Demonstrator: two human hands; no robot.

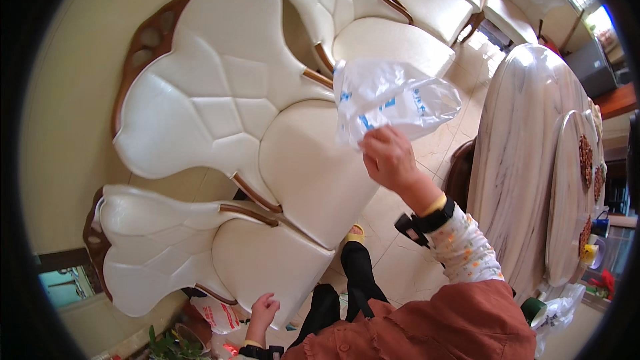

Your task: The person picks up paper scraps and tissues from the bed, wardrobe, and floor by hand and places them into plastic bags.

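Note:
My right hand [390, 157] is closed on the edge of a thin translucent plastic bag [395, 95] with blue print. The bag is spread out in the air above the white padded chair seats, puffed wide on its far side; whether anything is inside cannot be told. Low in the view, my left hand [263, 310] hovers by the front edge of the nearest white chair seat [272, 260], its fingers loosely curled and apart, holding nothing. A larger white chair [320, 160] with wooden armrests stands beside that seat, beyond it.
More white chairs [395, 42] line the far side. At right stands an oval marble-topped table [510, 160] with a raised round tier and cups. A green cup [533, 311] and another plastic bag [560, 310] lie near its close end. A potted plant [172, 345] stands lower left.

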